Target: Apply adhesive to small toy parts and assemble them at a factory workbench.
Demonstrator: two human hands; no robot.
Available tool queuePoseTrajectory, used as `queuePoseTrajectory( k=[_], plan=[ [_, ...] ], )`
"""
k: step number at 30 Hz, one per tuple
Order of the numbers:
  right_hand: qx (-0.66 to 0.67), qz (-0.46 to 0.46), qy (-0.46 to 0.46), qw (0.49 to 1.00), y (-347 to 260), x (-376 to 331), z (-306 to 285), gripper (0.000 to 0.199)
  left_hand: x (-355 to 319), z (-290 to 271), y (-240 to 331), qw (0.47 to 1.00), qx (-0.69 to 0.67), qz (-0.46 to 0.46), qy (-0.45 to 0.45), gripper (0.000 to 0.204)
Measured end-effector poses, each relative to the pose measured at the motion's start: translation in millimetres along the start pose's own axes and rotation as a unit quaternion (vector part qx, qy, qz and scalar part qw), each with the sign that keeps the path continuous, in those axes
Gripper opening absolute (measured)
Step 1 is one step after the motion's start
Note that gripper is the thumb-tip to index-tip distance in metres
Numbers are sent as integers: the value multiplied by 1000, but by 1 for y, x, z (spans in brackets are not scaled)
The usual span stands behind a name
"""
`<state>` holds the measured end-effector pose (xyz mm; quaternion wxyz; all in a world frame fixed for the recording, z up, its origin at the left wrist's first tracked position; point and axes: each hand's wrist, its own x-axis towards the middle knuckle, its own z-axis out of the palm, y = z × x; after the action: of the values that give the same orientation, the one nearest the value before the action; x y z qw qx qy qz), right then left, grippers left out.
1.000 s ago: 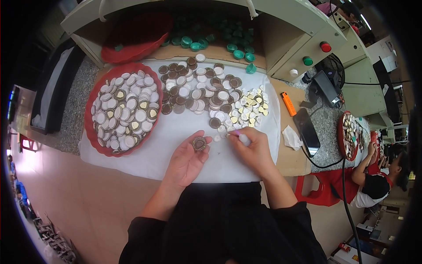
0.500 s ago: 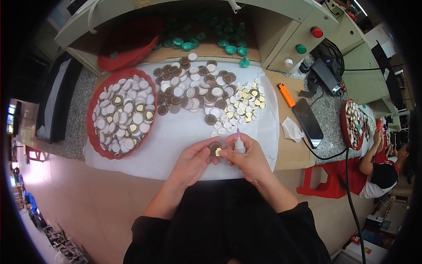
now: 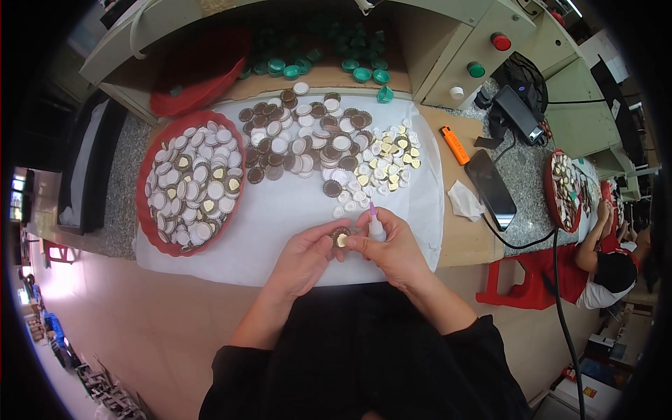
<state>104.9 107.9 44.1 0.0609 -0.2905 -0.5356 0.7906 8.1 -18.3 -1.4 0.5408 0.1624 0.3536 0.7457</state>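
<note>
Between the fingertips of my left hand (image 3: 297, 260) is a small dark brown disc with a scalloped rim (image 3: 338, 232). A gold piece (image 3: 341, 240) lies on its face, near the middle. My right hand (image 3: 400, 257) is closed around a white squeeze bottle (image 3: 376, 228) with a purple tip pointing up and away. The right thumb and fingertips touch the disc at the gold piece. Beyond the hands, brown and white discs (image 3: 301, 145) are strewn over white paper (image 3: 280, 210). Small gold and white pieces (image 3: 392, 157) are heaped to their right.
On the left stands a red basin (image 3: 145, 224) full of discs, a few bearing gold pieces. Green cups (image 3: 362, 74) and another red basin (image 3: 199, 77) sit under the shelf. To the right lie an orange cutter (image 3: 455, 145), crumpled tissue (image 3: 465, 201) and a phone (image 3: 491, 189). A co-worker (image 3: 607, 269) sits further right.
The gold piece has shifted from the disc's right edge toward its middle, with the right thumb against it. Both hands keep their hold. The whole view has moved slightly.
</note>
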Motion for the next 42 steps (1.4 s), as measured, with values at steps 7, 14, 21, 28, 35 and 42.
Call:
queuePoseTrajectory(
  k=[7, 14, 21, 28, 35, 42],
  plan=[
    [22, 12, 6, 1000, -1, 2, 1, 20, 0, -1, -1, 1000, 10, 7, 4, 41],
    [-12, -36, 32, 999, 9, 6, 5, 19, 0, 2, -3, 999, 40, 16, 14, 31],
    [-118, -45, 73, 989, 7, 7, 7, 17, 0, 6, -9, 982, 168, 78, 34, 34],
    [-172, -48, 56, 982, 13, 13, -1, 13, 0, 9, -9, 966, 235, 101, 44, 36],
    [-207, -123, 34, 970, 15, 16, -6, 13, 3, 11, -11, 976, 173, 86, 98, 30],
    [-141, -82, -5, 987, 12, 15, -9, 12, 5, 20, -4, 986, 72, 46, 140, 23]
  ],
)
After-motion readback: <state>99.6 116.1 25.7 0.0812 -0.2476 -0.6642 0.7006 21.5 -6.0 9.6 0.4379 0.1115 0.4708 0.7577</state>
